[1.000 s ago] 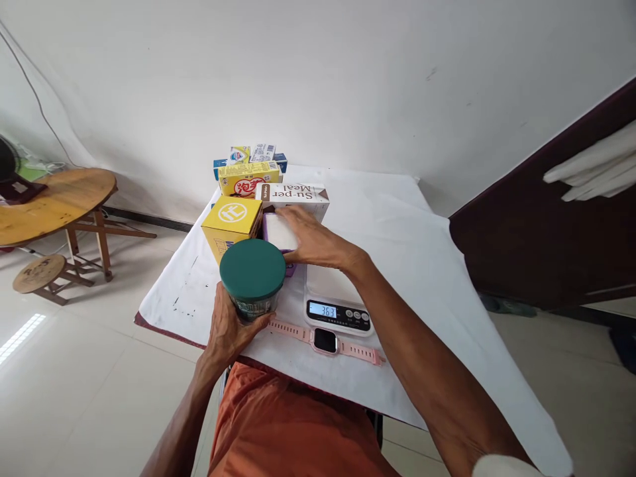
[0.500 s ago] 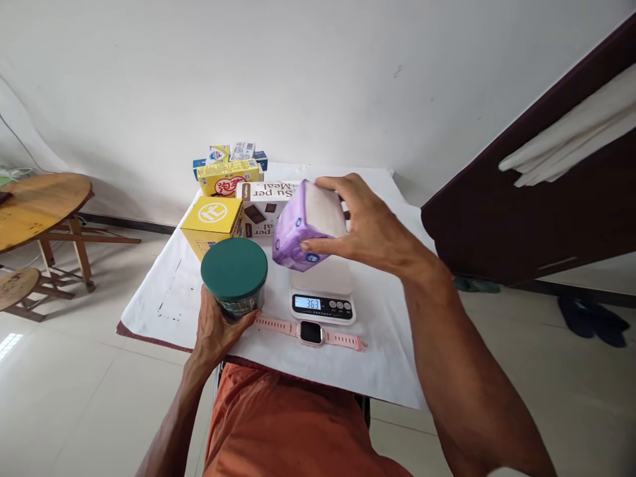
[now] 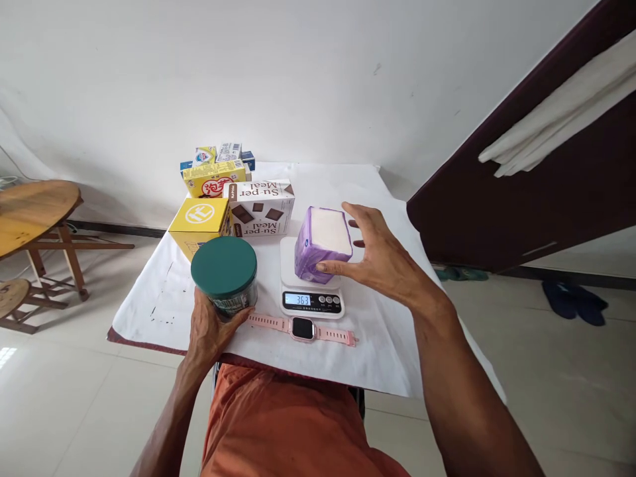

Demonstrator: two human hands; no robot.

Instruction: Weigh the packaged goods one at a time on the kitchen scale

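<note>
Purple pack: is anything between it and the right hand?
Nothing visible does: the right hand curves around the pack from its right side. The tub, in the left hand, stands off to the left.

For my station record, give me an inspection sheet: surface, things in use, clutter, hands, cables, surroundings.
Surface: white tablecloth, creased, with dark marks at its left.
Things in use: purple pack, seemingly resting on the kitchen scale, whose display reads 363; green-lidded jar to the left.
Clutter: yellow box, Su-per Meal box and red-printed carton, small boxes behind; pink-strapped watch in front of the scale.
Hands: left hand around the jar's side; right hand open at the pack's right side, contact uncertain.
Cables: thin cord by the left wall, ends not made out.
Surroundings: round wooden table and stool at left; dark slippers and hanging white cloth at right.
</note>
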